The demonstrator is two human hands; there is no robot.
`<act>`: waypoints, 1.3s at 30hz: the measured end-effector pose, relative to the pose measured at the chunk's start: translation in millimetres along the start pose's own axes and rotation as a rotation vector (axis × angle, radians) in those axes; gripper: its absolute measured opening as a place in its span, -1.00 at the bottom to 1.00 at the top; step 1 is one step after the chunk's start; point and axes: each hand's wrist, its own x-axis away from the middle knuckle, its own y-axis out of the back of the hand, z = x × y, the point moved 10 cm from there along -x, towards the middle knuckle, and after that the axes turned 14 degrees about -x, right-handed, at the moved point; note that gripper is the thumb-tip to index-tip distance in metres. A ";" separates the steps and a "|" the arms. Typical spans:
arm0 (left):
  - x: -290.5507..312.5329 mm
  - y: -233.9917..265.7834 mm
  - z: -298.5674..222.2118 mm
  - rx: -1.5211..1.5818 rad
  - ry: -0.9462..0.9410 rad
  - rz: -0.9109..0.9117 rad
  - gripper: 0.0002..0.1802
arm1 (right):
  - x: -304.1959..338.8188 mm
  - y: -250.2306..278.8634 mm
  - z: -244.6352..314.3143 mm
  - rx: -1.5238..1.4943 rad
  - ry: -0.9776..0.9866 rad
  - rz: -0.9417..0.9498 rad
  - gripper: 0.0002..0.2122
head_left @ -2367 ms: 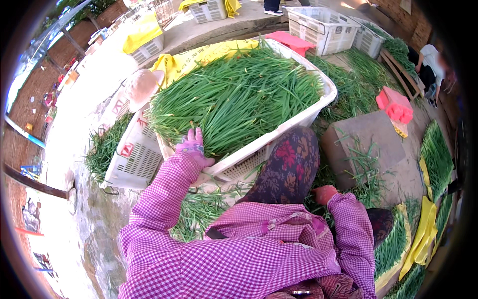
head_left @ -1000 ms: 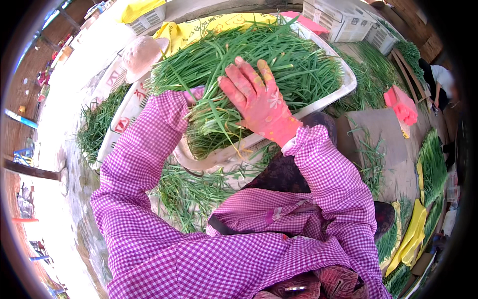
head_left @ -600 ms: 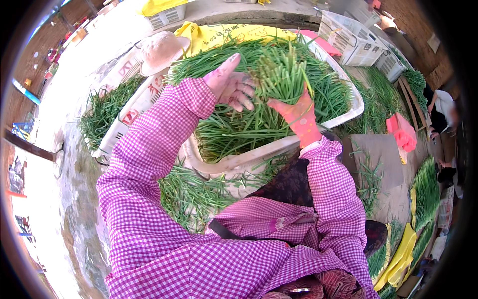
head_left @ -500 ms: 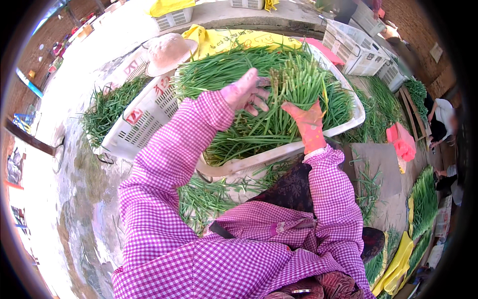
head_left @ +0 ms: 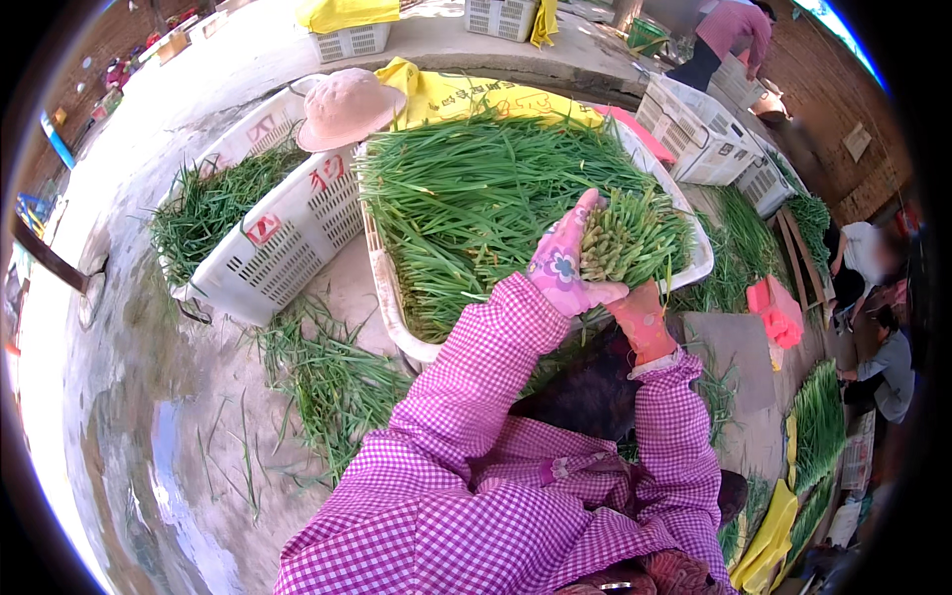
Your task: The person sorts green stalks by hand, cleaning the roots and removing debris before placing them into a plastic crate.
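A thick bunch of garlic chives [head_left: 625, 243] stands with its pale cut ends facing up toward me, at the right side of a white crate [head_left: 421, 349]. My right hand [head_left: 645, 322], in an orange-pink patterned glove, grips the bunch from below; its fingers are partly hidden. Against the bunch's left side lies my left hand [head_left: 563, 263], in a pink flowered glove, its fingers along the stems and its thumb across the near side. More loose chives [head_left: 476, 188] fill the crate under and left of the bunch.
Left stands a white slatted crate [head_left: 288, 248] of greens with a pale pink hat [head_left: 349, 107] on its rim. A yellow sack [head_left: 476, 97] lies behind my crate. Scattered chives [head_left: 332, 382] litter the floor. Right are a red-pink bundle [head_left: 775, 309], more crates [head_left: 694, 129] and other people [head_left: 883, 367].
My left hand has come right and down from above the chives onto the bunch. The bunch has tilted, its cut ends turning toward me, and my right hand is lower.
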 end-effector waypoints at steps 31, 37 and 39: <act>-18.0 -41.9 29.8 0.527 0.218 0.143 -0.39 | -7.6 38.7 30.0 -0.318 -0.042 -0.229 -0.66; -26.8 -44.8 2.4 -0.051 0.094 0.001 -0.51 | 11.9 57.5 45.9 -0.281 0.079 -0.233 -0.59; -24.7 -53.0 -5.2 0.036 0.134 0.014 -0.55 | 13.9 61.8 34.7 -0.239 0.042 -0.235 -0.53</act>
